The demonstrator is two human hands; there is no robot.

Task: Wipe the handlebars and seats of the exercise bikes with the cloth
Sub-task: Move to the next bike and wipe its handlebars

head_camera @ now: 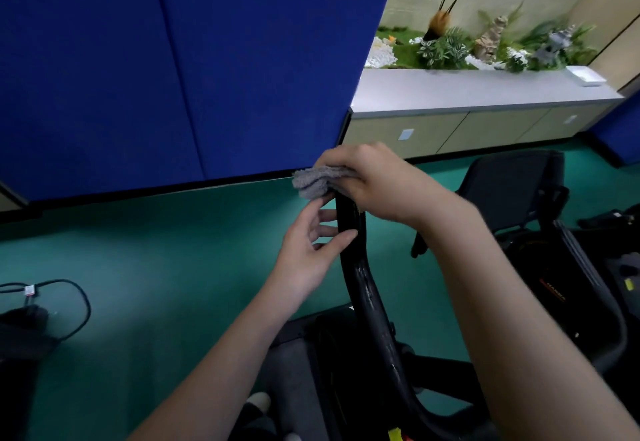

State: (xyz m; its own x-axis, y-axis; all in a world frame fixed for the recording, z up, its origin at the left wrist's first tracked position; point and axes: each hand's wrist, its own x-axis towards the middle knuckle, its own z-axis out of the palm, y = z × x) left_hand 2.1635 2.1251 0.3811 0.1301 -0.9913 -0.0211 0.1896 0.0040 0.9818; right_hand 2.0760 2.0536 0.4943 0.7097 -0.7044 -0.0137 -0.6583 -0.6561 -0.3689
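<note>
A black curved handlebar [363, 281] of an exercise bike rises through the middle of the view. My right hand [374, 180] grips a folded grey cloth [313, 180] over the handlebar's top end. Just below, my left hand [311, 246] reaches in from the left with its fingers loosely round the bar, thumb in front. The bar's tip is hidden under the cloth. A dark padded seat [512, 187] of a bike stands to the right.
A blue partition wall [173, 69] stands close behind the handlebar. A low cabinet [467, 121] with plants on top runs along the back right. A black cable [62, 302] lies on the green floor at left. Black bike frame parts [554, 284] fill the lower right.
</note>
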